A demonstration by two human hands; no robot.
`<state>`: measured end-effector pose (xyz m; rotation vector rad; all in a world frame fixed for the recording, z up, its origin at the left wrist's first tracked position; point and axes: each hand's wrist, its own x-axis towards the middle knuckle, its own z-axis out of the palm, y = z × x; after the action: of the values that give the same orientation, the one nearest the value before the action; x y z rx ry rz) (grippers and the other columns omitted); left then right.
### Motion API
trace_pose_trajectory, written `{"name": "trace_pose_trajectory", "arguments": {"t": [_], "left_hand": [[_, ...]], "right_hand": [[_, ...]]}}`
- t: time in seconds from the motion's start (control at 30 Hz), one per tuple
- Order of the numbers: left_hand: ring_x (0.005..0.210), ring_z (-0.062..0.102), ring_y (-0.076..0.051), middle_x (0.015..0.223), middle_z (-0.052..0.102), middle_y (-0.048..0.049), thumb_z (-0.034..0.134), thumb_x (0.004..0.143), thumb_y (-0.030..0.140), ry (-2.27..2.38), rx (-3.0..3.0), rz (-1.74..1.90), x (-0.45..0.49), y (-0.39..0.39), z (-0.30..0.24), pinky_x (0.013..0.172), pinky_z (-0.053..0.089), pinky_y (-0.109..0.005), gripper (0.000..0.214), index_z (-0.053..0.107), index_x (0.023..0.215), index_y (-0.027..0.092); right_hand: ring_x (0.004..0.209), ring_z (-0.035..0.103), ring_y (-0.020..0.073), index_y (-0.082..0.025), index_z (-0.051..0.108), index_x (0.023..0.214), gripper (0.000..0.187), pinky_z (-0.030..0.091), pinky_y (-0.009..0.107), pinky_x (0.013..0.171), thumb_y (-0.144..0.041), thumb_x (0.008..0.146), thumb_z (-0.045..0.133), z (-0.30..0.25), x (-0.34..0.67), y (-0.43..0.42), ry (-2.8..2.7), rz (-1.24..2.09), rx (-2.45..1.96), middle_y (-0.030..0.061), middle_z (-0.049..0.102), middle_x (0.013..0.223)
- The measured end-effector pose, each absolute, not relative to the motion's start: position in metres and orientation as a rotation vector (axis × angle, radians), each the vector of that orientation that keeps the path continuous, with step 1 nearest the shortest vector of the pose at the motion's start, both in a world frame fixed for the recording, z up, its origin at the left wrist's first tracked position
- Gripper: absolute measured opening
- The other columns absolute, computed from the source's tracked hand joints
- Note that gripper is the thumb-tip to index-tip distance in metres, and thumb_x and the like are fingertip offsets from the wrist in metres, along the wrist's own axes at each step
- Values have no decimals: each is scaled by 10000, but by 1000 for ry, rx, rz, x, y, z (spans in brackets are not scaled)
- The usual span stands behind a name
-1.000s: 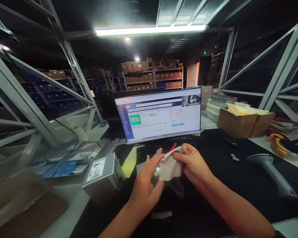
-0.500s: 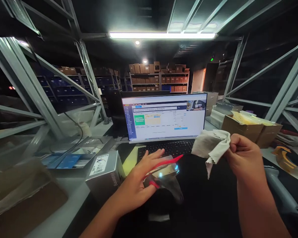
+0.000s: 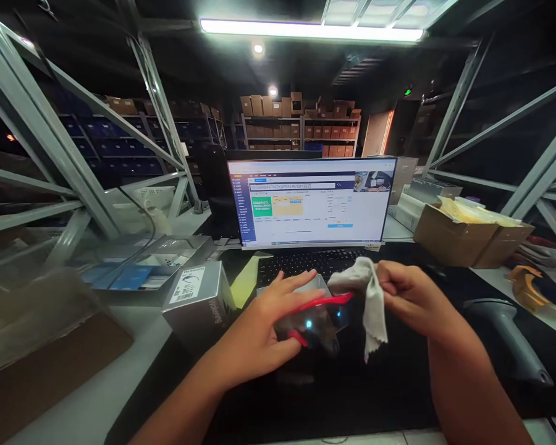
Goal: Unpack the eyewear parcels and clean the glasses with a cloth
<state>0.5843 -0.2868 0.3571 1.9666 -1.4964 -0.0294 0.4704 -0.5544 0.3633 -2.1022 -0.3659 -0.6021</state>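
My left hand grips a pair of glasses with red temples and shiny lenses, held just above the black desk mat. My right hand pinches a small white cloth, which hangs down and touches the right end of the glasses. Both hands are in front of the black keyboard and the lit monitor.
A grey box with a white label stands left of my left hand. A grey barcode scanner lies on the mat at right. An open cardboard box sits at the back right. Metal rack beams rise on both sides.
My right hand has come back down and left with the cloth, from beside the monitor to the glasses. The left hand kept hold of the glasses.
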Motion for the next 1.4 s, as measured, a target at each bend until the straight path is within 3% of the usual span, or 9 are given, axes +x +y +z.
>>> {"name": "trace_pose_trajectory", "arguments": {"t": [0.17,0.3,0.43,0.67,0.8,1.03,1.13,1.3,1.4], "left_hand": [[1282,598,-278,1369,640,-64,647,770,99,-1329,1896,214,587,-291,349,1171,392,-545,536,666,1284,252],[1025,731,-255,1127,765,-44,711,728,89,-1263,1833,423,586,-294,345,1072,515,-514,427,728,1136,211],[932,737,-234,1059,775,-24,704,715,51,-1320,1875,601,579,-294,346,1038,535,-521,393,723,1070,219],[753,710,-170,863,761,-41,525,883,65,-1482,1866,871,574,-305,334,1034,535,-463,197,695,925,155],[763,723,-180,892,773,-23,632,822,128,-1424,1793,757,580,-303,337,964,578,-457,148,715,928,190],[823,733,-183,918,787,12,668,703,73,-1348,1700,600,586,-290,352,993,563,-428,320,750,967,235],[818,731,-177,909,789,26,662,688,53,-1338,1700,551,588,-290,354,986,563,-400,335,764,945,243],[806,729,-185,900,790,22,669,679,61,-1300,1693,506,589,-292,354,948,579,-377,328,777,933,238],[802,717,-180,902,788,25,668,680,45,-1310,1695,448,589,-292,355,936,582,-366,337,779,936,235]], "right_hand": [[559,356,95,-209,377,625,421,284,233,525,-334,865,701,355,483,-537,-477,-348,-2047,-56,433,587],[533,340,92,-207,385,599,426,273,233,508,-314,841,719,358,484,-526,-356,-392,-2133,-63,410,549],[540,364,98,-211,397,622,396,286,226,503,-326,861,692,354,485,-511,-330,-406,-2217,-56,445,567],[492,315,83,-212,385,625,371,245,227,474,-276,867,659,333,495,-474,-144,-605,-2308,-74,401,535],[530,335,88,-207,408,594,422,266,221,492,-334,808,749,341,503,-490,-279,-380,-2145,-68,426,550],[485,412,95,-223,381,569,498,304,229,490,-412,793,783,350,501,-524,-541,-27,-1899,-42,491,538],[507,480,118,-234,368,576,498,332,238,496,-432,812,759,349,500,-525,-563,14,-1914,-18,540,564],[497,378,86,-212,402,554,502,295,226,480,-421,770,804,349,502,-532,-594,-39,-2008,-53,454,534],[508,453,92,-214,404,569,478,332,218,484,-377,786,798,349,500,-533,-601,-8,-1973,-39,509,555]]}}
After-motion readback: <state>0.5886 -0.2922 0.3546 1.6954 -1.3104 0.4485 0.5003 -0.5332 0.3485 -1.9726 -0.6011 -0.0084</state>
